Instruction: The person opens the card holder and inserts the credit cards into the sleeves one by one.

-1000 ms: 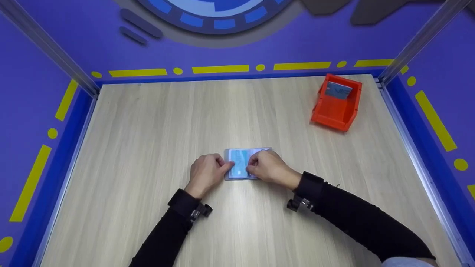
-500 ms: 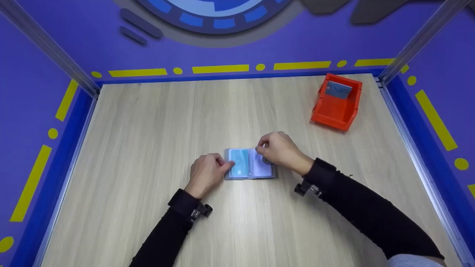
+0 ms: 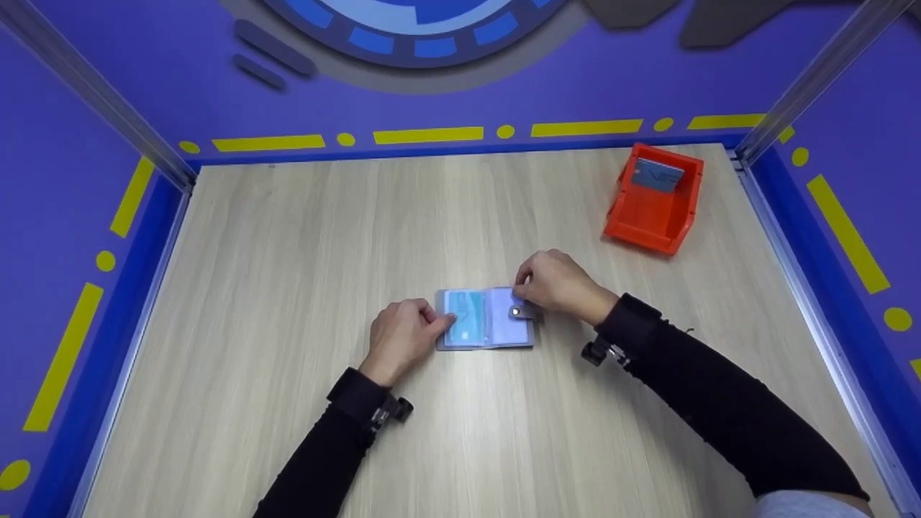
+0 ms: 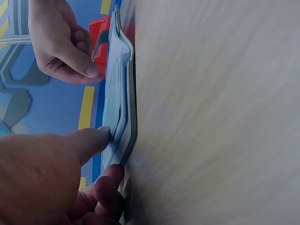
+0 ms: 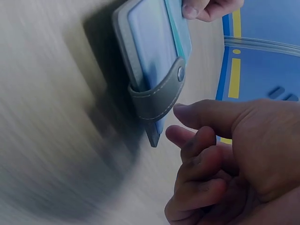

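Note:
A grey card holder (image 3: 509,334) lies spread open on the table, with clear sleeves on both sides. A turquoise card (image 3: 466,320) shows in its left sleeve. My left hand (image 3: 398,337) pinches the holder's left edge; the left wrist view has the thumb on top and the fingers under the cover. At the upper right corner is my right hand (image 3: 560,286), thumb and index close together beside the snap strap (image 5: 157,96). In the right wrist view nothing is between those fingertips, and the other fingers curl loosely. The strap folds over the right side, its metal snap facing up.
A red bin (image 3: 642,216) stands at the table's back right, with a grey-blue card (image 3: 657,176) leaning inside against its back wall. Blue-purple panels (image 3: 446,101) border the wooden table (image 3: 324,237) at the back and sides.
My right hand has moved from over the middle of the card holder to its upper right corner, uncovering the right sleeve and the strap. The left hand has kept its place.

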Demonstrator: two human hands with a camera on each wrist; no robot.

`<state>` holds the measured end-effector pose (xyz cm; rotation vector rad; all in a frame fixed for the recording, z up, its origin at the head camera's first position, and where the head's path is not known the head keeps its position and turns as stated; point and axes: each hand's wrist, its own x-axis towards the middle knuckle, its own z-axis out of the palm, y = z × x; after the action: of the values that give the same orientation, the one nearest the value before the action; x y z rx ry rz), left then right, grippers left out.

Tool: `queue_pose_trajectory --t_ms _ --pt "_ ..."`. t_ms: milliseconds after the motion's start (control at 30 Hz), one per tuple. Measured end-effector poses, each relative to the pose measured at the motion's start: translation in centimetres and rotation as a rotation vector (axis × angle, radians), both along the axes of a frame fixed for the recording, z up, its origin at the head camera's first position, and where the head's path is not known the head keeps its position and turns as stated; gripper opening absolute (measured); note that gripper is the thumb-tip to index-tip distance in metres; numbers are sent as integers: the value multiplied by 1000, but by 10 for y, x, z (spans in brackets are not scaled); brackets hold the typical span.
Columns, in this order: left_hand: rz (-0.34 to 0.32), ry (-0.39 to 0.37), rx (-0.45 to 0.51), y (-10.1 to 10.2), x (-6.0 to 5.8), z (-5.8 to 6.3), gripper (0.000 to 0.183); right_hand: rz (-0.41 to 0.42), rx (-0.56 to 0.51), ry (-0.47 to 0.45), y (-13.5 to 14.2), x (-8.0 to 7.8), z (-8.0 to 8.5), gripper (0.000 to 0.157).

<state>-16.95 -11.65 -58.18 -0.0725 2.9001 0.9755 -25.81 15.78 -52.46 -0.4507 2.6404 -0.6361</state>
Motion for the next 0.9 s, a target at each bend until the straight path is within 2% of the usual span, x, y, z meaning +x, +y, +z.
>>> queue_pose_trajectory --t_ms 200,467,600,900 --pt "-3 3 0 -1 0 -1 38 22 50 7 -2 1 -4 14" --pt "-14 28 1 -2 1 -1 39 15 42 43 -1 1 -13 5" --pt "-10 23 -1 -1 1 0 38 0 35 27 -1 0 -15 7" --pt "-3 9 -8 -1 0 1 38 37 22 22 -1 0 -14 12"
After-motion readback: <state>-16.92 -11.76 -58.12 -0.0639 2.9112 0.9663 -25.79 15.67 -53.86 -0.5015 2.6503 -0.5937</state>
